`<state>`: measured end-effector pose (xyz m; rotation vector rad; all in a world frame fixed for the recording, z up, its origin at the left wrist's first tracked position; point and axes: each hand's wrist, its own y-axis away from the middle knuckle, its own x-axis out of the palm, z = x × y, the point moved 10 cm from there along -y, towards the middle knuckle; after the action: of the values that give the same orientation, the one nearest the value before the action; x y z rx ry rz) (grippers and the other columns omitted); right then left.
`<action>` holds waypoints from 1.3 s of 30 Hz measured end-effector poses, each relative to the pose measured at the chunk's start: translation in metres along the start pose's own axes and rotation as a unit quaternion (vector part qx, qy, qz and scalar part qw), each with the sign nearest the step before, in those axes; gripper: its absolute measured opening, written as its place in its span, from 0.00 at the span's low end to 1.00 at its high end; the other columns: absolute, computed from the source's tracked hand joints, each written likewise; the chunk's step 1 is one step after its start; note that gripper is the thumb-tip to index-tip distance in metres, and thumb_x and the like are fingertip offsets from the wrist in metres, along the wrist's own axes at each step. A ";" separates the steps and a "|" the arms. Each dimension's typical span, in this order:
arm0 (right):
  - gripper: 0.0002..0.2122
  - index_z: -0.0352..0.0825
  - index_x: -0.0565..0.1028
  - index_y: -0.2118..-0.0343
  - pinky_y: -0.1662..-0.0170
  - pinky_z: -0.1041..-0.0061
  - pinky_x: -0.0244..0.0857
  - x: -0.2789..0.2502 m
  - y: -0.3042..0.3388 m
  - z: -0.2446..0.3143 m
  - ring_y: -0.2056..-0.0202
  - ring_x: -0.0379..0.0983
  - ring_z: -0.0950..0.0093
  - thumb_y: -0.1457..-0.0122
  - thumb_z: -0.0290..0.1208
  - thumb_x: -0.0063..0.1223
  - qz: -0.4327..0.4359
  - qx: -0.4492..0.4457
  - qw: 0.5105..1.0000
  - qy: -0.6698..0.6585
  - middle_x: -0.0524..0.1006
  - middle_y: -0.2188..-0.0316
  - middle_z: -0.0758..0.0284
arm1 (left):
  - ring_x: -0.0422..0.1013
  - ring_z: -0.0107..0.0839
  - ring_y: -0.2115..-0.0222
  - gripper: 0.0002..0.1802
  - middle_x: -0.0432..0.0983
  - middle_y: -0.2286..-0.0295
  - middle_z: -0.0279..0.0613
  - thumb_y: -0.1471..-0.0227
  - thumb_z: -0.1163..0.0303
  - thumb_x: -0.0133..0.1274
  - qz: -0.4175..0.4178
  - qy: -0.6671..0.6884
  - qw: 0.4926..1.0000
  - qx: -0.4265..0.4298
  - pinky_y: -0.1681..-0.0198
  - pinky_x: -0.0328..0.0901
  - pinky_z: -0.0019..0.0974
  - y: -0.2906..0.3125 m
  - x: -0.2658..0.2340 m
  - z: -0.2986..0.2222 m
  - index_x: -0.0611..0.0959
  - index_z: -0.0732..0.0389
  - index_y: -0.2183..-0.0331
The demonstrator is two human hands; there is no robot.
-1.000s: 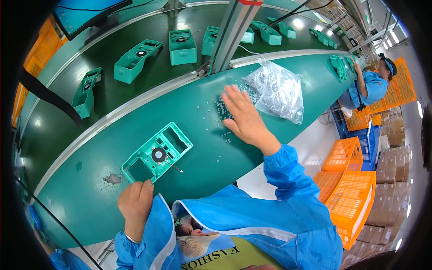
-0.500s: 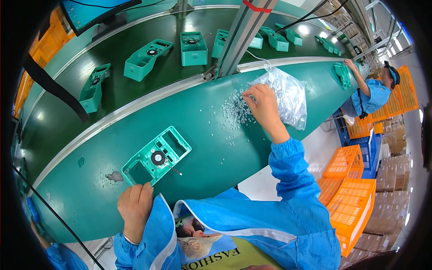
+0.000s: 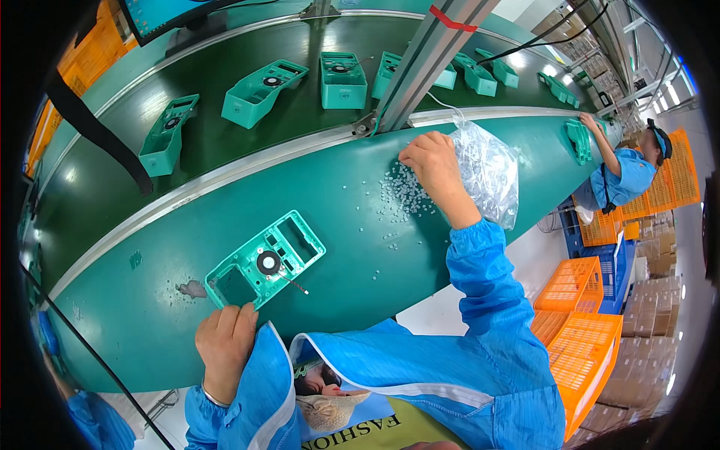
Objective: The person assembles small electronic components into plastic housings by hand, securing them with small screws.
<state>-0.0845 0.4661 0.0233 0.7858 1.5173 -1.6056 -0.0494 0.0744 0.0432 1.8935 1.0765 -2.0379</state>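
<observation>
A long, smooth green desk [image 3: 337, 285] runs beneath both hands, and alongside it a dark green conveyor belt [image 3: 214, 150] carries a row of open, box-shaped green plastic housings [image 3: 343, 91], the nearer ones with a round black part inside. To the right, below the desk, stand orange plastic lattice crates [image 3: 576, 367]; their contents are too unclear to name. A crumpled, clear plastic bag [image 3: 491, 176] lies on the desk just beside the right hand; how much it contains I cannot tell. A shallow rectangular green plastic housing [image 3: 253, 271] with cut-out windows rests at the desk's near side, holding a round black disc [image 3: 268, 262] with a thin trailing wire. The left hand [image 3: 226, 341] has its fingers closed on the near corner of this housing. The right hand [image 3: 439, 169] bends over scattered small translucent pieces [image 3: 401, 193], its fingers bunched together at the tips; whether they grip a piece I cannot tell.
</observation>
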 end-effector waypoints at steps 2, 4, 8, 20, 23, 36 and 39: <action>0.02 0.43 0.81 0.74 0.46 0.62 0.62 0.002 0.000 -0.001 0.58 0.72 0.67 0.50 0.28 0.63 0.005 -0.008 1.000 0.009 0.76 0.71 0.73 | 0.70 0.32 0.78 0.10 0.70 0.74 0.33 0.51 0.67 0.63 0.001 0.000 1.000 0.000 0.77 0.63 0.38 0.000 0.001 0.000 0.83 0.54 0.64; 0.01 0.43 0.81 0.74 0.46 0.62 0.62 0.003 -0.001 0.000 0.58 0.72 0.68 0.50 0.28 0.63 0.010 -0.017 1.000 0.017 0.76 0.71 0.73 | 0.70 0.31 0.77 0.10 0.70 0.74 0.33 0.52 0.67 0.63 0.002 -0.001 1.000 0.001 0.77 0.63 0.38 -0.001 0.000 -0.001 0.83 0.54 0.64; 0.02 0.44 0.80 0.75 0.44 0.61 0.61 0.004 -0.006 0.005 0.57 0.73 0.68 0.50 0.28 0.62 0.025 -0.039 0.998 0.039 0.76 0.71 0.73 | 0.70 0.31 0.77 0.11 0.70 0.74 0.33 0.53 0.67 0.63 0.001 0.003 1.000 -0.005 0.77 0.63 0.38 -0.001 -0.003 0.000 0.83 0.55 0.64; 0.02 0.40 0.82 0.71 0.45 0.63 0.62 -0.002 -0.011 -0.004 0.57 0.73 0.66 0.47 0.29 0.64 0.064 0.000 0.998 0.009 0.79 0.69 0.72 | 0.70 0.32 0.76 0.11 0.70 0.74 0.35 0.51 0.69 0.62 0.018 0.022 1.000 0.005 0.76 0.63 0.38 -0.001 -0.002 0.000 0.83 0.58 0.63; 0.02 0.40 0.82 0.71 0.47 0.63 0.62 -0.001 -0.011 -0.001 0.58 0.73 0.66 0.48 0.29 0.65 0.047 -0.007 0.999 0.003 0.79 0.69 0.72 | 0.70 0.32 0.75 0.11 0.70 0.74 0.35 0.51 0.69 0.62 0.018 0.019 1.000 0.007 0.75 0.63 0.38 -0.001 -0.001 0.000 0.82 0.58 0.63; 0.02 0.40 0.83 0.72 0.48 0.63 0.63 0.002 -0.009 -0.001 0.58 0.74 0.66 0.49 0.29 0.65 0.072 -0.008 0.997 0.003 0.79 0.70 0.72 | 0.70 0.33 0.76 0.10 0.70 0.74 0.35 0.50 0.68 0.62 0.019 0.021 1.000 -0.002 0.75 0.64 0.39 0.000 0.001 0.002 0.83 0.57 0.64; 0.02 0.40 0.83 0.72 0.48 0.63 0.63 0.001 -0.007 -0.003 0.58 0.74 0.66 0.48 0.29 0.65 0.060 -0.001 0.998 0.010 0.79 0.70 0.72 | 0.70 0.35 0.77 0.08 0.71 0.74 0.35 0.49 0.68 0.62 0.018 0.024 1.000 -0.007 0.76 0.65 0.41 -0.001 0.001 0.003 0.83 0.56 0.64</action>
<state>-0.0909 0.4688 0.0258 0.8789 1.4570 -1.5113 -0.0521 0.0739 0.0419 1.9488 1.0577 -1.9715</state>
